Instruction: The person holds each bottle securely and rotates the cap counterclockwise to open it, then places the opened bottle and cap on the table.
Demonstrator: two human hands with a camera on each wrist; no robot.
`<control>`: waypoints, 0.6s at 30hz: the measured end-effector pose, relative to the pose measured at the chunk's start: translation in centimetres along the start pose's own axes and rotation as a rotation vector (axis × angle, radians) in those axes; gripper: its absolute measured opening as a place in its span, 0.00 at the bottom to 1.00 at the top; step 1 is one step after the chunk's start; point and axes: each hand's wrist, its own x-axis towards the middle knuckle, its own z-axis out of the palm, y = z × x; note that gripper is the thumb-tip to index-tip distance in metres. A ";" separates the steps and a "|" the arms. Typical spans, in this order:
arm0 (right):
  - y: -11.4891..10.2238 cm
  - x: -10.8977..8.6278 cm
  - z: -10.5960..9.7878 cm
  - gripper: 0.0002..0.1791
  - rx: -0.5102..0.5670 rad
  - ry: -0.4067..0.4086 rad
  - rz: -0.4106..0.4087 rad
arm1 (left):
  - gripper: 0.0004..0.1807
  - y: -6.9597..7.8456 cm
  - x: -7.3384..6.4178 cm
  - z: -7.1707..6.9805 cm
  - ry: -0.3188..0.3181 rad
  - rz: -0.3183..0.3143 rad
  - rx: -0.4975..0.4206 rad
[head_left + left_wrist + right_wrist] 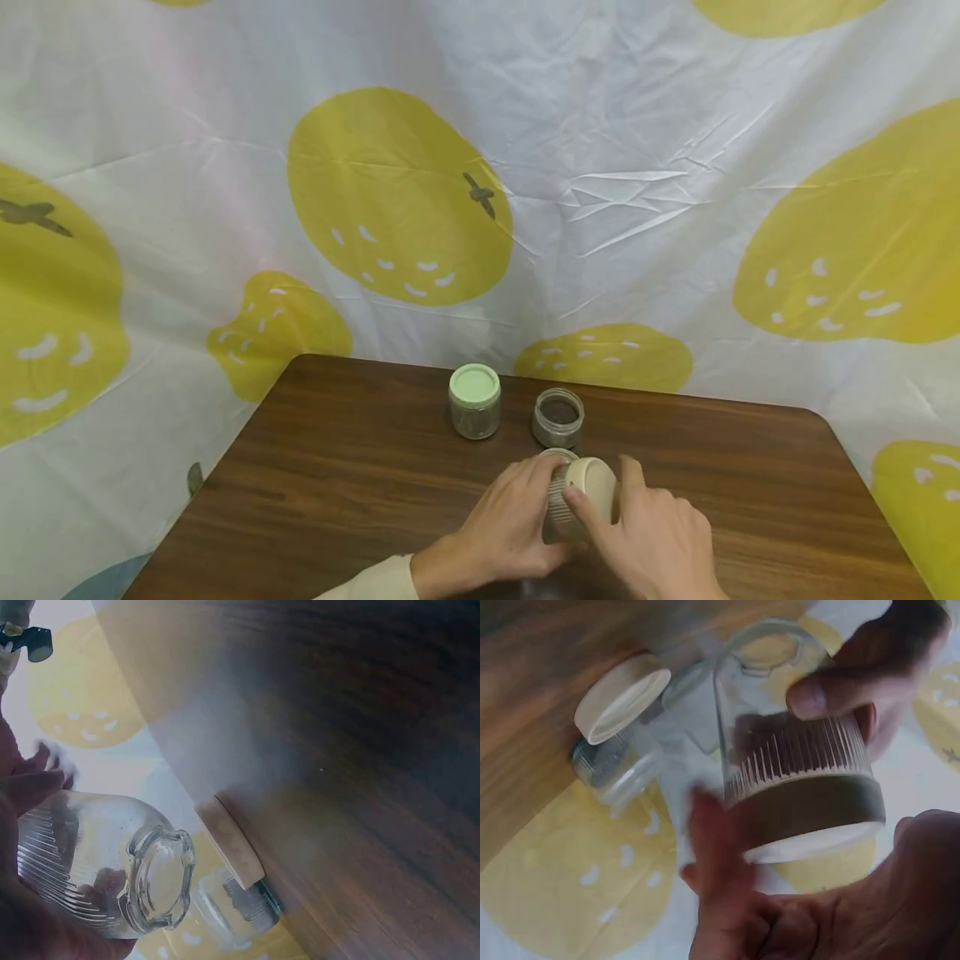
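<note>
over the table [337, 467], jar [557, 510] aslant, lid [601, 486] rightward

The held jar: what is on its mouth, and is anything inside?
A cream lid covers the mouth of the jar. I make out no contents through the clear glass near its base; the lid and left hand hide parts of the interior.

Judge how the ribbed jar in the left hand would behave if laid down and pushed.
The ribbed jar could roll on its side, since its wall looks round. It is probably stiff: no dent shows where the left hand grips it. It may chip if knocked, as its clear body looks like glass.
</note>
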 end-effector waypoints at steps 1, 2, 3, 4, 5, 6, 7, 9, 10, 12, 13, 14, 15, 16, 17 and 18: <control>-0.1 0.1 -0.1 0.47 -0.002 -0.026 0.021 | 0.51 0.0 0.0 0.0 -0.001 -0.003 0.006; -0.2 0.2 -0.2 0.45 0.000 -0.050 0.036 | 0.51 0.0 0.0 0.0 -0.001 -0.004 0.012; -0.2 0.2 -0.2 0.44 0.005 -0.069 0.047 | 0.51 0.0 0.0 0.0 0.003 -0.003 0.018; -0.2 0.3 -0.2 0.43 0.012 -0.080 0.053 | 0.51 0.1 0.0 0.0 0.007 -0.001 0.026; -0.2 0.3 -0.2 0.42 0.016 -0.084 0.054 | 0.51 0.1 0.0 0.0 0.013 0.002 0.034; -0.2 0.4 -0.1 0.42 0.019 -0.084 0.053 | 0.51 0.1 0.0 0.0 0.019 0.006 0.042; -0.2 0.4 -0.1 0.41 0.022 -0.082 0.050 | 0.50 0.1 0.0 0.0 0.024 0.010 0.047; -0.3 0.4 0.0 0.41 0.027 -0.072 0.046 | 0.50 0.1 0.0 0.0 0.032 0.015 0.055; -0.3 0.5 0.0 0.41 0.029 -0.068 0.045 | 0.49 0.1 0.0 0.0 0.033 0.015 0.058; -0.3 0.5 0.1 0.40 0.035 -0.064 0.042 | 0.49 0.1 0.0 0.0 0.033 0.018 0.068; -0.3 0.5 0.1 0.40 0.039 -0.062 0.040 | 0.49 0.0 0.0 0.0 0.033 0.020 0.073; -0.3 0.5 0.1 0.39 0.041 -0.062 0.040 | 0.49 0.0 0.1 0.0 0.033 0.022 0.080; -0.3 0.5 0.2 0.39 0.045 -0.065 0.041 | 0.49 0.0 0.1 0.0 0.031 0.022 0.085; -0.2 0.6 0.2 0.39 0.053 -0.070 0.041 | 0.50 -0.1 0.1 0.0 0.028 0.022 0.089; -0.2 0.6 0.2 0.39 0.062 -0.073 0.041 | 0.50 -0.1 0.1 0.0 0.025 0.022 0.094; -0.2 0.6 0.3 0.38 0.073 -0.079 0.041 | 0.51 -0.1 0.0 0.0 0.020 0.020 0.096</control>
